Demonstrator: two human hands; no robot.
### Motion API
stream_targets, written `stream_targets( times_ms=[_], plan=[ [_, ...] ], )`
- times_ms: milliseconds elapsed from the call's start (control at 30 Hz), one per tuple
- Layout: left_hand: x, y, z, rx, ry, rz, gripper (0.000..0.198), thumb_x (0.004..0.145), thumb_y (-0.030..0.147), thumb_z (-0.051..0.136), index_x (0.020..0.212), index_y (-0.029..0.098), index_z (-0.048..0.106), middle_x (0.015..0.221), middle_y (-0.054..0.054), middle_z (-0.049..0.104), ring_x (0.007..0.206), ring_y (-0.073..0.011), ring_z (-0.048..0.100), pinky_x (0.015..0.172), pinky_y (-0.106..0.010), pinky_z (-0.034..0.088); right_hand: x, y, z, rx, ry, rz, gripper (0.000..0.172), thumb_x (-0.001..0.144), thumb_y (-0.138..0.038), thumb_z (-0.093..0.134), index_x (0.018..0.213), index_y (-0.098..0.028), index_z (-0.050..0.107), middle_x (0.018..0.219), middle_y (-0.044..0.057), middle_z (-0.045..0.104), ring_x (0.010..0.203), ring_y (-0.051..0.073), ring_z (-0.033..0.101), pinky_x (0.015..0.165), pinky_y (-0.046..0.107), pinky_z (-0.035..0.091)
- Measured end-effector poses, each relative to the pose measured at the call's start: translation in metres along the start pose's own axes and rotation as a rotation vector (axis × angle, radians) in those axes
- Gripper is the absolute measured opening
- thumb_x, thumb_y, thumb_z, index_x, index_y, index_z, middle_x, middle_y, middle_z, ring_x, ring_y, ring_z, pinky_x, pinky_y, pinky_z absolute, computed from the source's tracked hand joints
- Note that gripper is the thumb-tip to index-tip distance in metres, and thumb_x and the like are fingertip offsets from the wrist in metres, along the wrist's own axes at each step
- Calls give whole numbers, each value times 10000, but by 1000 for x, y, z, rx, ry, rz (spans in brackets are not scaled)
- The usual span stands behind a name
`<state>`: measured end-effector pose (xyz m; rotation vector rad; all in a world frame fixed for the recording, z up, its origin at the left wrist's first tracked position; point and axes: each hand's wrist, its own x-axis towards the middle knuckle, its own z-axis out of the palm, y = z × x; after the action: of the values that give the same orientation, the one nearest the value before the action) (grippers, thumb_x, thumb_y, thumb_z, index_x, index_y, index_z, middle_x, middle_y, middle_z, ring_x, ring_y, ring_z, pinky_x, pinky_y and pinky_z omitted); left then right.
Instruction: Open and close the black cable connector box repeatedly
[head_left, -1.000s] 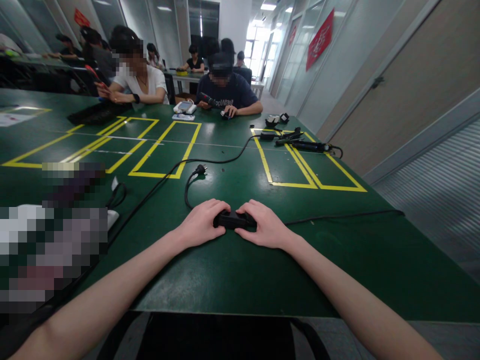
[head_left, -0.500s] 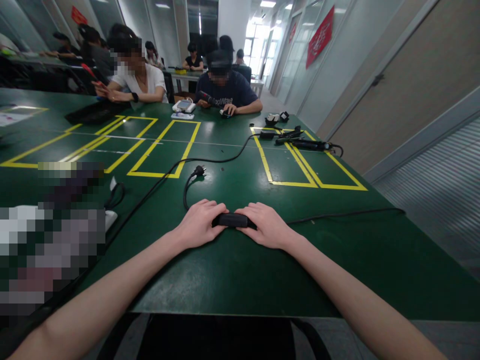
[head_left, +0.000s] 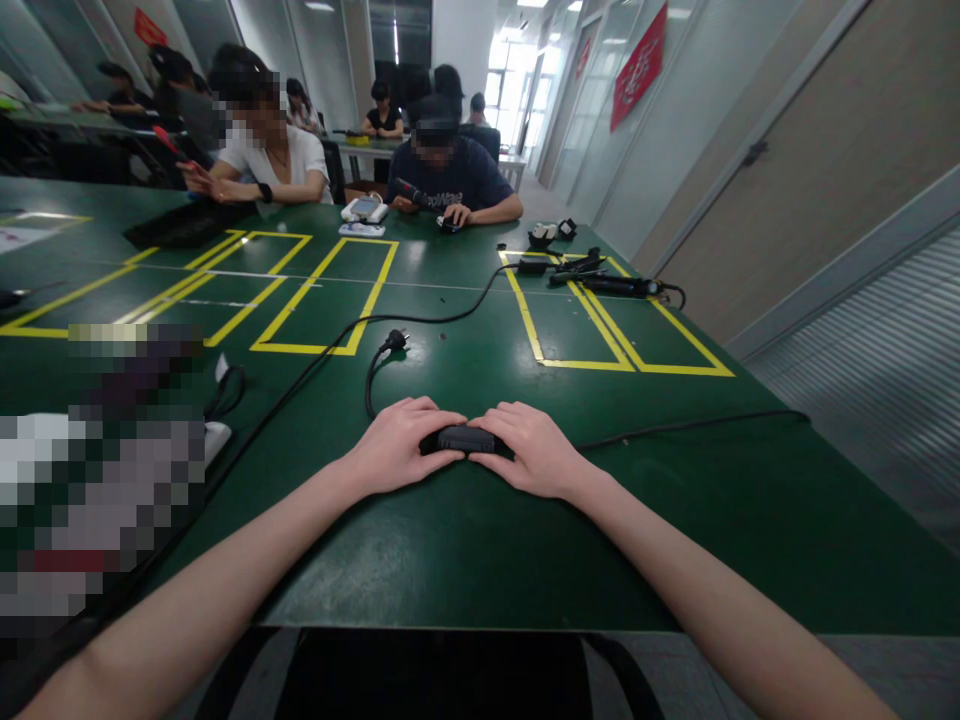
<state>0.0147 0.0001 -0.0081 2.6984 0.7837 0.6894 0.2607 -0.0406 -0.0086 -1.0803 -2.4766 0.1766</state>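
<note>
A small black power adapter [head_left: 462, 438] lies on the green table [head_left: 480, 560] just ahead of me. My left hand [head_left: 401, 445] is closed around its left end, and my right hand [head_left: 529, 450] is closed around its right end. A black cable [head_left: 690, 427] runs from under my right hand to the right along the table. Another black cord with a plug [head_left: 395, 343] curls away from my left hand toward the far side.
Yellow tape rectangles [head_left: 326, 300] mark the tabletop. More black adapters and cables [head_left: 600, 283] lie at the far right. A blurred patch [head_left: 97, 470] covers things at the left. Two people [head_left: 450, 180] sit across the table; the table's edge is near my body.
The adapter has been turned a little between my fingers. Both hands stay at the same spot on the table.
</note>
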Motion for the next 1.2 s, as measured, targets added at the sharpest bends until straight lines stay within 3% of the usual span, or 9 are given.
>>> stream_targets(
  times_ms=[167, 333, 500, 700, 833, 967, 1067, 1200],
  plan=[
    [0, 2, -1, 35, -18, 36, 291, 977, 370, 679, 1213, 205, 718, 976, -68, 734, 912, -236, 695, 843, -368, 537, -1, 1, 1, 1, 17, -31, 253, 982, -378, 656, 1128, -173, 685, 995, 107, 744, 895, 261, 662, 785, 379, 481],
    [0, 2, 1, -20, 36, 40, 359, 997, 389, 651, 1301, 199, 665, 1096, -88, 758, 978, -236, 715, 870, -361, 559, -1, 1, 0, -24, 59, -45, 268, 1011, -400, 613, 1106, -162, 691, 1000, 119, 755, 882, 257, 673, 777, 379, 491],
    [0, 3, 0, -50, 19, 45, 261, 1010, 358, 640, 1212, 200, 686, 1044, -63, 784, 930, -225, 735, 871, -360, 553, -3, 3, -2, 15, 92, -29, 306, 981, -423, 653, 1180, -196, 706, 1030, 120, 771, 913, 266, 706, 817, 401, 535],
    [-1, 2, -2, -41, 102, 50, 331, 1005, 412, 645, 1253, 195, 681, 1038, -78, 783, 903, -223, 740, 832, -346, 568, -4, 1, -5, 57, 138, -9, 282, 992, -399, 633, 1177, -203, 714, 1069, 130, 787, 935, 276, 740, 830, 416, 562],
    [-2, 2, -3, 79, 81, 160, 322, 1056, 407, 554, 1259, 194, 683, 1097, -93, 789, 945, -218, 738, 836, -337, 559, -5, -3, -8, 373, 87, 120, 390, 895, -399, 744, 1233, -227, 657, 1133, 94, 765, 983, 248, 733, 869, 393, 575],
    [-3, 2, -1, 195, 84, 271, 340, 1090, 389, 477, 1288, 190, 668, 1206, -100, 781, 989, -214, 730, 847, -340, 546, -6, -7, -11, 736, -58, 301, 420, 826, -396, 797, 1164, -209, 630, 1023, 38, 731, 803, 167, 696, 686, 277, 545],
    [-3, 1, -1, 203, 81, 246, 355, 1092, 410, 477, 1296, 193, 670, 1207, -100, 781, 968, -205, 729, 841, -331, 543, -6, -10, -12, 792, -68, 389, 386, 800, -404, 819, 1067, -199, 630, 945, 11, 686, 671, 116, 593, 573, 227, 458],
    [-4, 0, -1, 176, 22, 203, 376, 1085, 442, 490, 1306, 203, 678, 1170, -95, 788, 913, -191, 726, 829, -315, 541, -4, -12, -14, 870, -81, 412, 340, 829, -434, 795, 936, -204, 570, 986, 11, 671, 790, 138, 598, 660, 245, 487]
  ],
)
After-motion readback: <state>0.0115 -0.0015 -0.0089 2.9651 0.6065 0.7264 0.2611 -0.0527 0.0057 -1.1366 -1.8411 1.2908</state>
